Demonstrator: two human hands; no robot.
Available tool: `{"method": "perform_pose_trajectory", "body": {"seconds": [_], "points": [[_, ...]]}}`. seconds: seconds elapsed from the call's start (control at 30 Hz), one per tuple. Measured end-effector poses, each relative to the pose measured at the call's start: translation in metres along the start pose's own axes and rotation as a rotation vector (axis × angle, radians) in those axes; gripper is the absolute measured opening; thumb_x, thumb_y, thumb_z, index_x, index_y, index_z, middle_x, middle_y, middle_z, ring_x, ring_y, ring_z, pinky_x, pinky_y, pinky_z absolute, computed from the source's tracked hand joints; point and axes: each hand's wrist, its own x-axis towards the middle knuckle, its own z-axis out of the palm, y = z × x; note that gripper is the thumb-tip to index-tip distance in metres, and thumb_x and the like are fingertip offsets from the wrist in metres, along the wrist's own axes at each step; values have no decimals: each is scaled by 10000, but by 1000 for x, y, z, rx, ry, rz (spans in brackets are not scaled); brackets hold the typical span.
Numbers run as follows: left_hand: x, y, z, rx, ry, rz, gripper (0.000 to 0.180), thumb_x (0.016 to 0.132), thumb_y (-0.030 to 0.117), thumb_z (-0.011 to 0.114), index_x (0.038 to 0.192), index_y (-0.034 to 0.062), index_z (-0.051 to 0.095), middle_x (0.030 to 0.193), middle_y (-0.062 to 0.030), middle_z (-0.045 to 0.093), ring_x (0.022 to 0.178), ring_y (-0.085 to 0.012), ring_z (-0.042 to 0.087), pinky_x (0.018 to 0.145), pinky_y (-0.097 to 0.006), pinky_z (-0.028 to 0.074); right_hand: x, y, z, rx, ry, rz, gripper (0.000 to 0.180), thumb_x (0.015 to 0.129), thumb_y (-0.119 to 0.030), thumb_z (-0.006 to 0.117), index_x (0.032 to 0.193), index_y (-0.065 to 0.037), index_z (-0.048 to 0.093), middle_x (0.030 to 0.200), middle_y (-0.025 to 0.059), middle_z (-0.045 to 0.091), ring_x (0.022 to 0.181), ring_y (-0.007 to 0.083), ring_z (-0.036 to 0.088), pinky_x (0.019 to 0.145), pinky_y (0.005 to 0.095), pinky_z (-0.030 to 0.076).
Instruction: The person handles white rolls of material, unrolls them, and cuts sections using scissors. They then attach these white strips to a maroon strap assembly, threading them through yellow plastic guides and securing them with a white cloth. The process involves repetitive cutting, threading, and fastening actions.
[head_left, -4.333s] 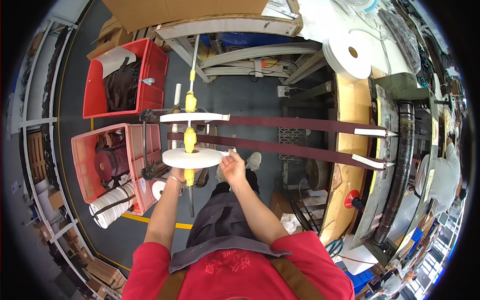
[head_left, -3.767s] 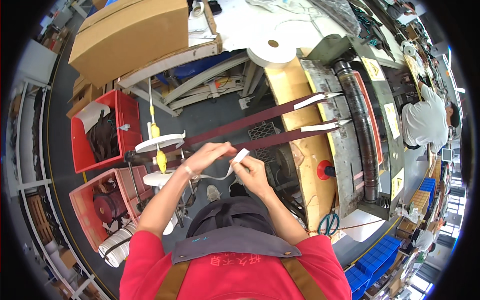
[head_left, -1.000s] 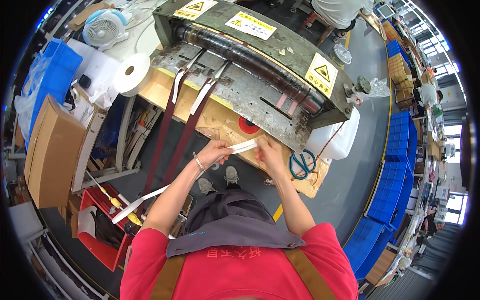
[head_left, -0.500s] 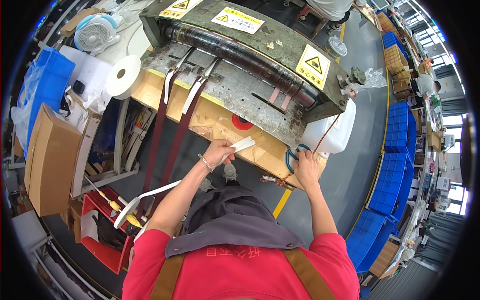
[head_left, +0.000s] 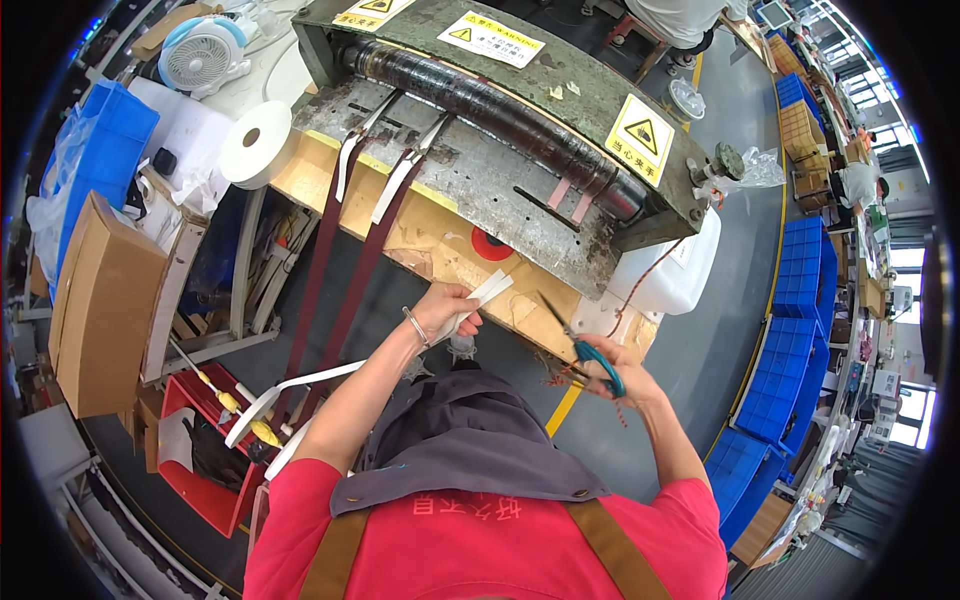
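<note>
On the green machine sit 3 warning labels, a white rectangular one, a yellow square one and a yellow one at the top edge, while a brown cardboard box stands far left.

Worn, rusty metal machine bed, glossy dark roller, matt cardboard box.

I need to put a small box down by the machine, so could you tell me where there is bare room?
The grey speckled metal deck is bare between the two dark maroon bands and the slot toward the black roller's right end. The wooden ledge is open left of the red round button. It is crowded where the left hand holds white strips and the right hand holds teal-handled scissors.
</note>
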Motion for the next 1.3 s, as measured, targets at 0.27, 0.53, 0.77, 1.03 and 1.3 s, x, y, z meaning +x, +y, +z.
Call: {"method": "perform_pose_trajectory", "body": {"seconds": [0.27,0.53,0.77,1.03,1.3], "points": [[-6,8,0,-173,-91,8,159,828,124,558,900,-11,515,701,-119,609,512,-151,601,445,-239,493,32,4,47,281,-348,128,532,812,-268,602,1248,-100,346,760,-13,412,547,64,390,418,187,328],[-9,8,4,-185,-93,47,199,813,152,578,913,-10,520,695,-95,606,481,-128,587,379,-202,446,51,-2,52,50,-385,40,541,851,-494,446,1227,-113,365,826,-3,463,679,65,496,540,187,405],[-7,8,13,-85,-114,39,173,797,134,586,859,-24,553,631,-79,601,434,-103,556,348,-178,403,65,-3,55,-5,-342,21,538,839,-546,423,1166,-119,414,797,-16,444,645,49,458,515,173,384],[0,5,15,-58,-143,38,160,790,135,594,827,-17,562,612,-76,600,409,-94,539,337,-174,386,51,-15,62,-231,-176,-23,432,850,-510,437,904,-83,475,590,-48,385,448,24,373,363,182,287],[-28,6,-3,29,-36,249,138,821,117,552,861,-15,560,718,-94,614,571,-115,596,514,-214,483,39,14,6,-1279,446,-636,320,750,-248,600,971,-46,488,690,161,520,616,381,536,597,447,449]]}}
